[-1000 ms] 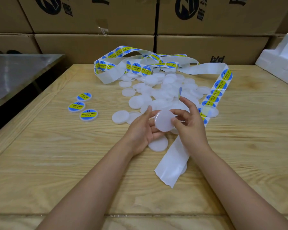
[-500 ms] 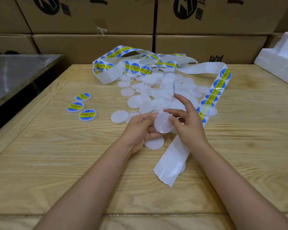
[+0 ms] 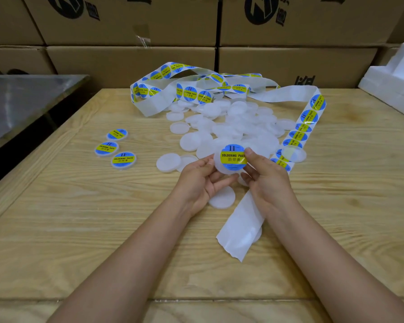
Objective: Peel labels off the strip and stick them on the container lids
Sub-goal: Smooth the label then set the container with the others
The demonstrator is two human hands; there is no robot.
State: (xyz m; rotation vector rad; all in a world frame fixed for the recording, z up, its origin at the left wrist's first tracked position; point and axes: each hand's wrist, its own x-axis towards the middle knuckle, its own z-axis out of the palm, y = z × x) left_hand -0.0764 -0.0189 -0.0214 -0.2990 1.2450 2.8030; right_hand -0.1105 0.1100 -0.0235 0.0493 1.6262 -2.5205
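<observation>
A white round lid [image 3: 218, 166] is held tilted up toward the camera, just above the table. A blue and yellow label [image 3: 233, 157] covers its face, and its yellow band of text runs level from left to right. The left hand [image 3: 201, 181] cradles the lid's left and lower edge in curled fingers. The right hand [image 3: 269, 180] pinches the right edge, thumb on the label, fingers apparently behind. The label strip [image 3: 299, 135] lies just beside them to the right, curling around a pile of bare lids [image 3: 239, 127]. Three labelled lids [image 3: 123, 159] sit well to the left on the wooden table [image 3: 79, 229].
</observation>
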